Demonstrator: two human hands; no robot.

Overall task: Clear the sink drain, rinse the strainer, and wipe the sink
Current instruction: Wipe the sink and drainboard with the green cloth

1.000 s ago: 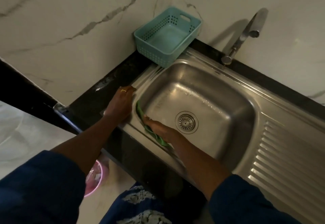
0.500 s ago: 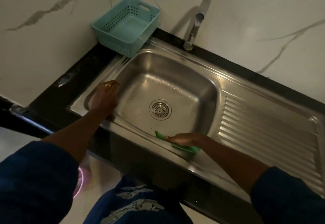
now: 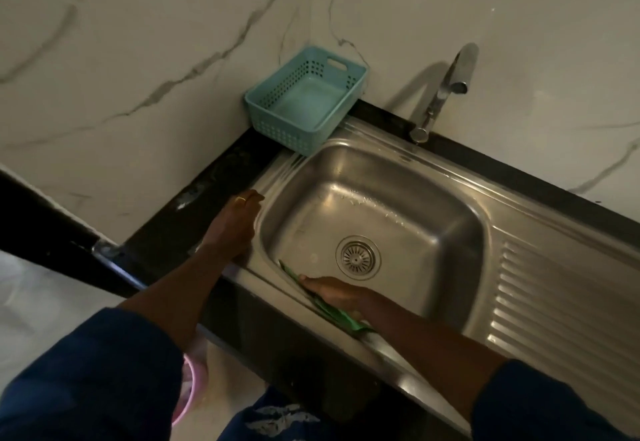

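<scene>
A stainless steel sink (image 3: 398, 177) is set in a dark counter. The round strainer (image 3: 357, 257) sits in the drain at the bottom of the basin. My right hand (image 3: 337, 293) presses a green cloth (image 3: 332, 309) flat against the near inner wall of the basin, just in front of the drain. My left hand (image 3: 233, 225) rests palm down on the sink's left rim, with a ring on one finger, holding nothing. Water drops glint on the basin's far side.
A teal plastic basket (image 3: 306, 99) stands on the counter at the sink's back left corner. A chrome tap (image 3: 441, 92) rises behind the basin. A ribbed draining board (image 3: 561, 305) lies to the right. A pink bucket (image 3: 188, 392) is on the floor below.
My right hand slid the green cloth along the near wall, from the left corner rightward and back toward the middle. My left hand stayed on the left rim. The camera view swung.
</scene>
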